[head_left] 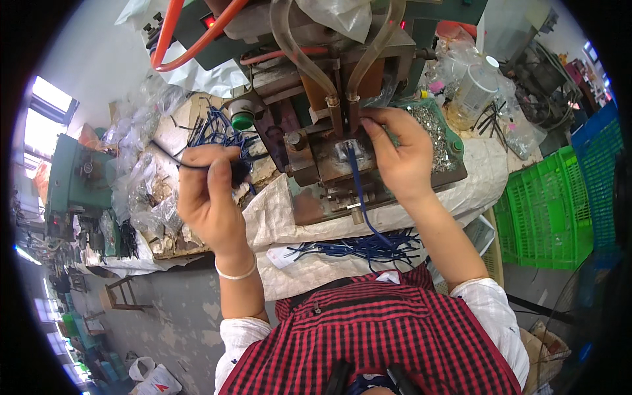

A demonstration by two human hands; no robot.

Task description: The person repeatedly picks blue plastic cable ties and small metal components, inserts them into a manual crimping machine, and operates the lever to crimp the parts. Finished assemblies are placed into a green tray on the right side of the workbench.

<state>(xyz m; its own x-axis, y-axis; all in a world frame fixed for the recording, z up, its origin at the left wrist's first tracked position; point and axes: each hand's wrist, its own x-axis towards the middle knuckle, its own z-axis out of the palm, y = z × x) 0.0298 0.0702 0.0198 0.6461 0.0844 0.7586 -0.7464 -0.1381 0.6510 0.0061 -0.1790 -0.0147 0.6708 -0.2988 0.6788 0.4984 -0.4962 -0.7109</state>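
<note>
Left of centre, the left hand (209, 192) is pinching a dark strip (166, 153), probably light, pliable, best held near one end; the right hand's (406, 157) grip I cannot tell.

Hanging strap (357, 184): blue. Held strap (167, 153): near-black. Strap pile (359, 249): dark navy. Machine (209, 52): dark green housing, brown-grey metal below. Button (242, 121): bright green. Tube (164, 39): orange-red. Lamp (210, 22): glowing red. Metal bits (426, 128): silver. Apron (375, 329): red-and-black check. Sleeve (490, 309): white, small dark marks. Wristband (237, 272): white. Cloth (273, 210): off-white. Crates: one bright green (543, 207), one blue (596, 171). Floor (178, 316): grey, paler patches.
</note>
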